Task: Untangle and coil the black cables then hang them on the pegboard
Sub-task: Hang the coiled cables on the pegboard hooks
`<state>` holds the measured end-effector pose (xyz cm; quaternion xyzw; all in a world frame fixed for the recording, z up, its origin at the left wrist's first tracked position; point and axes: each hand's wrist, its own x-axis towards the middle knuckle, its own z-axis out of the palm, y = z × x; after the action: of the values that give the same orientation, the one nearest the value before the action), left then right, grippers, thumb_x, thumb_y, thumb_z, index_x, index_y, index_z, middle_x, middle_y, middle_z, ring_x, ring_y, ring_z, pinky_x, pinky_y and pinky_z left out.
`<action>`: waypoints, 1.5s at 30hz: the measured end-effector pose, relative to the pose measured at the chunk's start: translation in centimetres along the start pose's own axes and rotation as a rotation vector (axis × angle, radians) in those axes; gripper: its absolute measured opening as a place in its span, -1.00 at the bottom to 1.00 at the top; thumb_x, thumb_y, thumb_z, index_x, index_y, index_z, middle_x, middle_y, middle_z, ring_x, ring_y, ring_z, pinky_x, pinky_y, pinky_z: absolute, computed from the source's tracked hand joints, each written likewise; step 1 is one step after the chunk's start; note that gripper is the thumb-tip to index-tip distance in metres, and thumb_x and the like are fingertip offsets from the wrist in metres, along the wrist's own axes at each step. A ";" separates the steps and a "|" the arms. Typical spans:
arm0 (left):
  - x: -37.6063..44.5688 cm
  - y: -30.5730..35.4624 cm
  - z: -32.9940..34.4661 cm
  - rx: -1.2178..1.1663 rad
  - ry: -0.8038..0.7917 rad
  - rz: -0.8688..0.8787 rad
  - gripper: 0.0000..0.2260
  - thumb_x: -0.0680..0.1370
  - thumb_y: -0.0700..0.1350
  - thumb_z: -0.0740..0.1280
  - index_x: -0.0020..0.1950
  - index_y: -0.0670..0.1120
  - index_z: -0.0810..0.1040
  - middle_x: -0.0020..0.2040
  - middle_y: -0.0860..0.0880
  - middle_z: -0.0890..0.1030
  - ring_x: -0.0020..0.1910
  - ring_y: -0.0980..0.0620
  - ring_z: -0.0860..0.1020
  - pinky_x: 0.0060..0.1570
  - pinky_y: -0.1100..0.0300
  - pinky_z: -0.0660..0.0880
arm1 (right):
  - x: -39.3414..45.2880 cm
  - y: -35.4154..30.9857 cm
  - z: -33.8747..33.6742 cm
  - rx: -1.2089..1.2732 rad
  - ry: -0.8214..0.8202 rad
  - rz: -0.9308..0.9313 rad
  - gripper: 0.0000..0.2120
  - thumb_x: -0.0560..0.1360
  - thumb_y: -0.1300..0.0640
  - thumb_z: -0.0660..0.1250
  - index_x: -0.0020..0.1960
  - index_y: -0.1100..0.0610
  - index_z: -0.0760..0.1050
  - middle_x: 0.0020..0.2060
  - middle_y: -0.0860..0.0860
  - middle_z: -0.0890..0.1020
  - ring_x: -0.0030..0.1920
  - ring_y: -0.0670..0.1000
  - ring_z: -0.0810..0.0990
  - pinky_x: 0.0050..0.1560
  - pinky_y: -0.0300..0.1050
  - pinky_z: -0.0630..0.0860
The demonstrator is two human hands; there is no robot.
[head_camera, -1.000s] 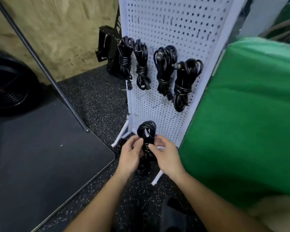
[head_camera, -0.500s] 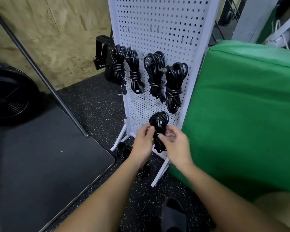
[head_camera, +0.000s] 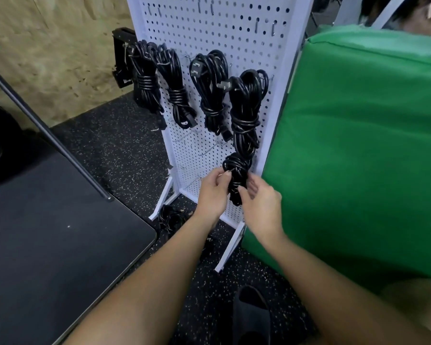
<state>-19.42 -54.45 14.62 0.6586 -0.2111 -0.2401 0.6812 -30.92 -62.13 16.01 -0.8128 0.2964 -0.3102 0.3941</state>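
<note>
A white pegboard (head_camera: 217, 28) stands upright on the speckled floor. Several coiled black cables (head_camera: 245, 105) hang on its hooks in a row. Low on the board, both hands hold another coiled black cable (head_camera: 237, 170) against the lower right part. My left hand (head_camera: 213, 192) pinches its left side near the top loop. My right hand (head_camera: 261, 205) grips the bundle from the right. A loose tangle of black cable (head_camera: 171, 217) lies on the floor at the board's foot, partly hidden by my left arm.
A big green padded block (head_camera: 358, 145) stands right beside the pegboard. A black mat (head_camera: 47, 232) and a slanted dark pole (head_camera: 47, 128) are at the left. A plywood wall (head_camera: 47, 46) is behind. A black sandal (head_camera: 251, 314) shows at the bottom.
Both hands have raised the coiled cable and carried it right, up to the lower right part of the pegboard. The view has come closer to the board.
</note>
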 end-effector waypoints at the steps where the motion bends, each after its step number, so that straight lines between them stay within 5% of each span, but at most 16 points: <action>1: 0.0 -0.3 0.0 -0.006 -0.008 0.009 -0.79 0.77 -0.04 0.27 0.19 -0.02 0.70 0.11 -0.07 0.77 0.20 -0.14 0.72 0.39 -0.23 0.58 | -0.6 0.2 0.0 -0.013 0.007 -0.014 -0.57 0.66 0.18 0.46 0.51 0.02 0.56 0.31 -0.11 0.72 0.29 -0.17 0.69 0.41 -0.09 0.60; 6: -0.9 -2.7 -1.9 0.014 -0.004 -0.018 -0.78 0.74 0.02 0.38 0.37 0.05 0.67 0.24 0.06 0.75 0.31 0.04 0.69 0.46 -0.09 0.54 | -4.9 -0.2 -0.3 -0.131 0.114 -0.238 -0.82 0.67 0.18 0.42 0.27 0.14 0.58 0.15 -0.05 0.60 0.17 -0.02 0.59 0.22 -0.10 0.55; 10: -2.5 -7.1 -5.6 0.129 0.096 -0.102 -0.81 0.70 -0.01 0.44 0.30 0.04 0.70 0.13 0.04 0.78 0.15 -0.02 0.74 0.30 -0.17 0.64 | -6.6 1.4 3.4 -0.113 -0.172 -0.247 -0.91 0.65 0.18 0.41 0.14 0.08 0.63 -0.02 -0.13 0.59 -0.10 -0.14 0.58 -0.04 -0.17 0.58; 16: -5.0 -15.0 -10.3 0.221 0.208 -0.307 -0.83 0.70 -0.07 0.43 0.27 0.01 0.71 0.06 0.05 0.78 0.08 0.03 0.74 0.26 -0.11 0.66 | -5.8 8.2 9.9 -0.070 -0.474 0.204 -0.75 0.66 0.25 0.41 0.32 0.10 0.65 0.11 -0.06 0.70 0.13 -0.09 0.67 0.31 -0.01 0.65; 22: -5.7 -22.4 -12.2 0.406 0.324 -0.512 -0.87 0.67 0.03 0.47 0.07 -0.01 0.68 -0.02 0.08 0.72 0.05 -0.01 0.70 0.10 0.11 0.57 | -4.0 13.3 15.0 -0.206 -0.669 0.359 -0.52 0.72 0.00 0.38 0.60 0.06 0.43 0.44 -0.01 0.59 0.40 0.02 0.58 0.53 0.11 0.49; 28: -6.4 -27.7 -10.8 0.394 0.332 -0.674 -0.62 0.64 0.13 0.49 0.34 -0.07 0.59 0.14 0.03 0.69 0.12 0.01 0.65 0.20 0.10 0.55 | -3.7 16.1 19.8 -0.316 -0.878 0.462 -0.39 0.77 -0.15 0.22 0.74 0.03 0.21 0.63 0.05 0.42 0.60 0.14 0.41 0.56 0.12 0.34; 33: -6.5 -29.2 -10.6 0.322 0.342 -0.705 -0.71 0.61 0.12 0.53 0.25 0.02 0.64 0.07 0.07 0.73 0.06 0.00 0.72 0.24 -0.09 0.65 | -4.1 17.2 20.6 -0.310 -0.790 0.505 -0.49 0.78 -0.11 0.21 0.66 0.08 0.37 0.59 0.09 0.45 0.53 0.16 0.47 0.50 0.06 0.37; 36: -7.2 -30.3 -11.2 0.253 0.334 -0.665 -0.81 0.52 0.12 0.54 0.09 0.13 0.68 -0.01 0.11 0.77 0.00 0.03 0.76 0.16 -0.16 0.70 | -3.9 16.3 19.9 -0.234 -0.738 0.558 -0.58 0.75 -0.03 0.29 0.57 0.05 0.49 0.50 0.03 0.52 0.41 0.08 0.55 0.32 -0.10 0.37; 39: -7.5 -29.2 -11.5 0.231 0.304 -0.591 -0.79 0.57 -0.02 0.54 0.19 0.13 0.70 0.03 0.11 0.78 0.05 0.03 0.76 0.22 -0.15 0.67 | -4.0 14.8 18.9 -0.110 -0.639 0.617 -0.67 0.66 0.08 0.40 0.42 0.03 0.58 0.33 -0.04 0.61 0.21 -0.05 0.58 0.14 -0.23 0.36; 45: -6.9 -22.6 -11.1 0.160 0.397 -0.431 -0.72 0.69 -0.18 0.45 0.41 -0.05 0.67 0.05 0.09 0.74 -0.11 0.32 0.67 0.09 0.31 0.62 | -4.1 12.2 16.1 0.090 -0.515 0.576 -0.66 0.58 0.20 0.44 0.33 -0.01 0.56 0.21 -0.12 0.64 0.16 -0.15 0.64 -0.09 -0.42 0.52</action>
<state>-19.32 -41.78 -8.28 0.7740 0.0527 -0.2283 0.5883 -24.53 -58.07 -3.13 -0.7296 0.3899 0.0148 0.5617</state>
